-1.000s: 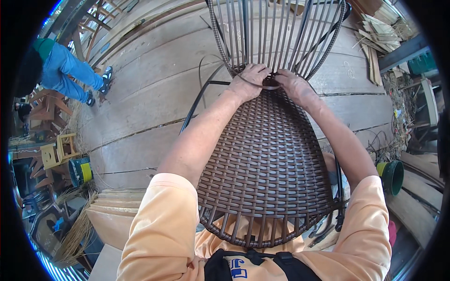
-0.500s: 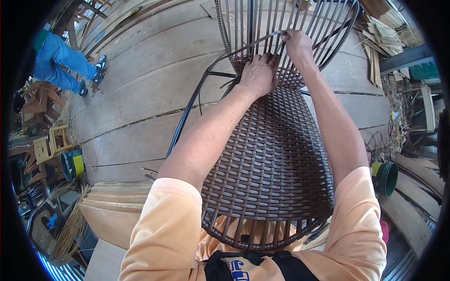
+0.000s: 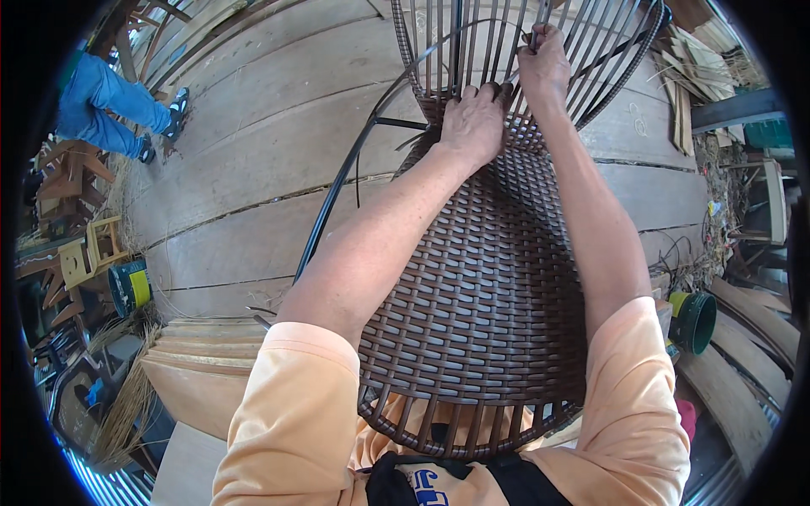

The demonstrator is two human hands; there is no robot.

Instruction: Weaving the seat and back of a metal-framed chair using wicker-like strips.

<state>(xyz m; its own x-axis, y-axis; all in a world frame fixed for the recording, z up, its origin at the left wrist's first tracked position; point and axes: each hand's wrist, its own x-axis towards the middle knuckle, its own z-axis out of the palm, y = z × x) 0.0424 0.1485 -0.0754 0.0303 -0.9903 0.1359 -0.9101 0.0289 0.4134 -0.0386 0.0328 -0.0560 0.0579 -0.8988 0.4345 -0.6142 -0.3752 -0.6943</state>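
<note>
A brown woven rattan-style chair (image 3: 472, 295) stands before me, its seat toward my body and its backrest of upright strips (image 3: 430, 51) at the far side. My left hand (image 3: 474, 126) rests at the foot of the backrest, with fingers curled around the upright strips just above the woven band (image 3: 523, 135). Higher and to the right, my right hand (image 3: 544, 72) is closed, pinching a long flat weaving strand (image 3: 439, 42). That strand arcs over from the left side of the chair. My fingers hide where it meets the weave.
A black metal chair frame bar (image 3: 337, 181) runs along the left. At the far left, a person in blue jeans (image 3: 110, 105) stands near wooden furniture pieces. Dark green buckets (image 3: 131, 287) sit to either side. Stacked boards (image 3: 202, 363) lie at lower left, wood scraps at upper right.
My right hand has moved up and slightly right with the strand, whose arc now rises higher. My left hand stays at the base of the backrest. The view has shifted slightly.
</note>
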